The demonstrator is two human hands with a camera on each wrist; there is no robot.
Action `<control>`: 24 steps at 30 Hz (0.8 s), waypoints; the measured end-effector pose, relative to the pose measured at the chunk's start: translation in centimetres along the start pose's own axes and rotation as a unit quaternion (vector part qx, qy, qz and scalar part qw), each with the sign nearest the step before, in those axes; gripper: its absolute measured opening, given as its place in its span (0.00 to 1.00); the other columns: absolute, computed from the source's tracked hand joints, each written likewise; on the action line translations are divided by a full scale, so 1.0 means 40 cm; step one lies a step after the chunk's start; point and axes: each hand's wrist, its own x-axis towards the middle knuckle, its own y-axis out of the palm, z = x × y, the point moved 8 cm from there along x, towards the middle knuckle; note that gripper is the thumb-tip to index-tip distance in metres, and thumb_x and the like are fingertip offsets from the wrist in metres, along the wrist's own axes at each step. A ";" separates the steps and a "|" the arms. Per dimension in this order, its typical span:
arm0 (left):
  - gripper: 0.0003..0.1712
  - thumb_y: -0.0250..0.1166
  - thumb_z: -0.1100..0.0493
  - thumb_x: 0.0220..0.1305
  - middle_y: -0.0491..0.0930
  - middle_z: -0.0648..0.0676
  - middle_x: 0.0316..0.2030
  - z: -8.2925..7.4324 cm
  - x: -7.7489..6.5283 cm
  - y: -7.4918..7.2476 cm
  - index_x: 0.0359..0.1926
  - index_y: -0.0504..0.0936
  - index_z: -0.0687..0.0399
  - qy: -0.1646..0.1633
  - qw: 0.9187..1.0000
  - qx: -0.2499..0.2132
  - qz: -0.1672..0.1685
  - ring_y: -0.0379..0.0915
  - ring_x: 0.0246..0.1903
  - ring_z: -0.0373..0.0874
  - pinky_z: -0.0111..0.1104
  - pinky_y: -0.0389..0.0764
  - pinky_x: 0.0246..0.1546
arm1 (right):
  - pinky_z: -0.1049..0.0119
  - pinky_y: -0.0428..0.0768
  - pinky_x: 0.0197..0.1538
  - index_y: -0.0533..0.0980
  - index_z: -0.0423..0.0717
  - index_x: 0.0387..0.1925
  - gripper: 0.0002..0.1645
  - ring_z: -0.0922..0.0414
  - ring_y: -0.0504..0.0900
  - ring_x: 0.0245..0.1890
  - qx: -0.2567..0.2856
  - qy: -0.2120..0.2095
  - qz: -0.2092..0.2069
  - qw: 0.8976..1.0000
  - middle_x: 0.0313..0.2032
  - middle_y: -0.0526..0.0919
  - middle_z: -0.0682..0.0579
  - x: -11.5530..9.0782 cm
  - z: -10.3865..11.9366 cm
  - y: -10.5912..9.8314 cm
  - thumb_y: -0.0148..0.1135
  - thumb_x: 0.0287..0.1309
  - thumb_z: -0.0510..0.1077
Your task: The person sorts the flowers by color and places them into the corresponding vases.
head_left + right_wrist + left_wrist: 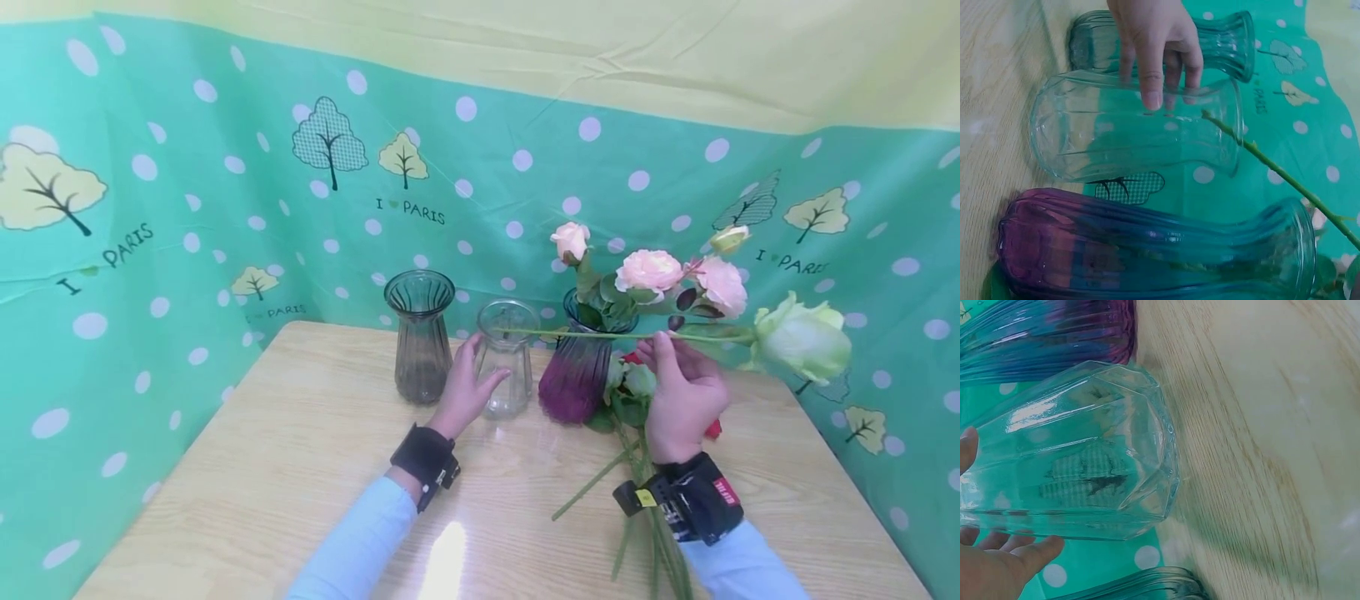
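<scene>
My left hand (467,393) holds the side of a clear glass vase (516,393), thumb in front and fingers behind. The vase stands upright on the table. My right hand (684,402) pinches the long green stem of a white rose (802,340). That rose lies sideways in the air, bloom to the right, its bare stem end over the clear vase's mouth. In the right wrist view the stem (1285,175) slants across the vase's rim. Left of the clear vase is a grey fluted vase (422,354). To its right is a purple-blue vase (576,379) with pink roses (649,273).
More flowers lie on the wooden table (300,492) under my right arm, with green stems (651,533) pointing toward me. Red petals (712,429) show beside my right hand. A green dotted cloth (225,208) hangs behind and along both sides.
</scene>
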 end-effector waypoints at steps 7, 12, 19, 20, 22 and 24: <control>0.45 0.66 0.50 0.56 0.59 0.63 0.67 0.002 0.000 -0.002 0.69 0.54 0.59 -0.005 1.000 -0.010 0.003 0.59 0.65 0.56 0.48 0.62 0.67 | 0.70 0.85 0.35 0.79 0.24 0.35 0.14 0.59 0.86 0.25 -0.057 -0.044 0.053 0.996 0.25 0.87 0.50 -0.020 0.006 0.050 0.67 0.51 0.35; 0.46 0.66 0.50 0.56 0.60 0.63 0.66 0.002 0.000 -0.003 0.69 0.54 0.60 -0.008 1.000 -0.010 0.006 0.59 0.65 0.56 0.48 0.63 0.67 | 0.71 0.84 0.36 0.77 0.21 0.35 0.16 0.61 0.86 0.26 -0.065 -0.063 0.077 0.993 0.25 0.87 0.53 -0.031 0.004 0.080 0.67 0.51 0.35; 0.45 0.66 0.51 0.56 0.60 0.63 0.66 0.004 0.002 -0.002 0.68 0.54 0.59 -0.003 1.000 -0.007 0.006 0.60 0.65 0.56 0.48 0.63 0.66 | 0.69 0.85 0.38 0.80 0.32 0.34 0.08 0.61 0.85 0.26 -0.053 -0.074 0.101 0.991 0.26 0.87 0.53 -0.034 -0.010 0.111 0.66 0.51 0.33; 0.45 0.66 0.51 0.56 0.60 0.63 0.66 0.004 0.002 -0.002 0.68 0.54 0.59 -0.003 1.000 -0.007 0.006 0.60 0.65 0.56 0.48 0.63 0.66 | 0.69 0.85 0.38 0.80 0.33 0.33 0.07 0.61 0.85 0.26 -0.059 -0.075 0.105 0.990 0.26 0.87 0.54 -0.033 -0.012 0.116 0.66 0.51 0.33; 0.45 0.66 0.51 0.56 0.60 0.63 0.66 0.004 0.002 -0.002 0.68 0.54 0.59 -0.003 1.000 -0.008 0.007 0.60 0.65 0.56 0.48 0.63 0.67 | 0.70 0.85 0.37 0.79 0.31 0.34 0.08 0.62 0.85 0.27 -0.067 -0.078 0.113 0.988 0.27 0.87 0.56 -0.032 -0.015 0.127 0.65 0.52 0.33; 0.44 0.66 0.52 0.56 0.60 0.63 0.66 0.003 0.001 -0.002 0.68 0.54 0.59 -0.004 1.000 -0.009 0.006 0.60 0.65 0.56 0.48 0.63 0.67 | 0.72 0.84 0.36 0.78 0.26 0.35 0.11 0.63 0.85 0.27 -0.075 -0.082 0.120 0.987 0.26 0.86 0.57 -0.030 -0.020 0.136 0.65 0.52 0.33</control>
